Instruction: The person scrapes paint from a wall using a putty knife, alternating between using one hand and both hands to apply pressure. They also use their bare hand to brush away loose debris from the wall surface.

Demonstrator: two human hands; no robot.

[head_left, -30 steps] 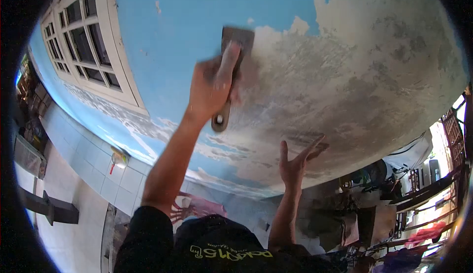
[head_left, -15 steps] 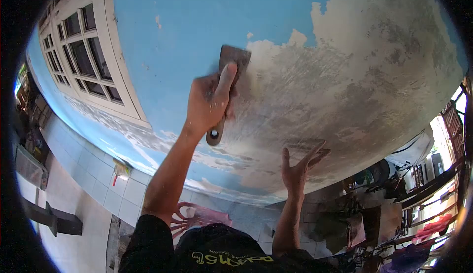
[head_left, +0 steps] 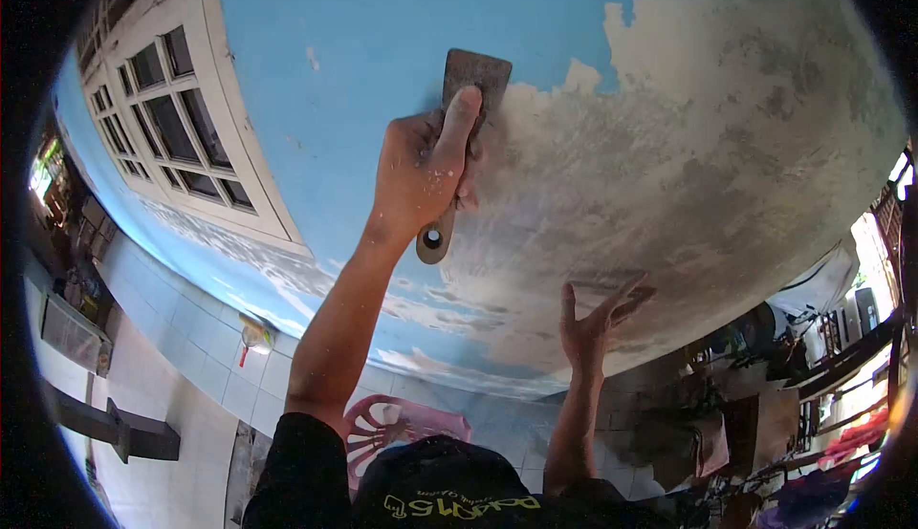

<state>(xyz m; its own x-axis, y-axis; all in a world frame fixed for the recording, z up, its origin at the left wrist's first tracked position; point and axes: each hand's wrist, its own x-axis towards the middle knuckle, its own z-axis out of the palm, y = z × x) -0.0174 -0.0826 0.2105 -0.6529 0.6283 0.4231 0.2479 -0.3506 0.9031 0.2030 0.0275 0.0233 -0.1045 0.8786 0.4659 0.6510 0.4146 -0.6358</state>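
Observation:
My left hand [head_left: 416, 171] is closed around the handle of a scraper [head_left: 475, 70], with the thumb pressed along the dark blade. Its blade points up and lies close to the wall, where light blue paint [head_left: 382, 22] meets a bare grey patch [head_left: 593, 175]. The holed end of the handle sticks out below my palm. Lower and to the right, my right hand [head_left: 588, 333] has thumb and fingers spread against the grey surface, holding no visible tool. Pale specks dot my left hand and forearm.
A white-framed window [head_left: 177, 108] is set in the wall at left. Below me stands a pink plastic chair [head_left: 406, 421] on a tiled floor. A small container with a red part [head_left: 254, 336] sits by the wall's foot. Cluttered household items [head_left: 717, 414] fill the lower right.
My left hand has moved the scraper up and slightly right along the edge of the paint. My right hand stays spread at the wall, while the whole view has shifted a little.

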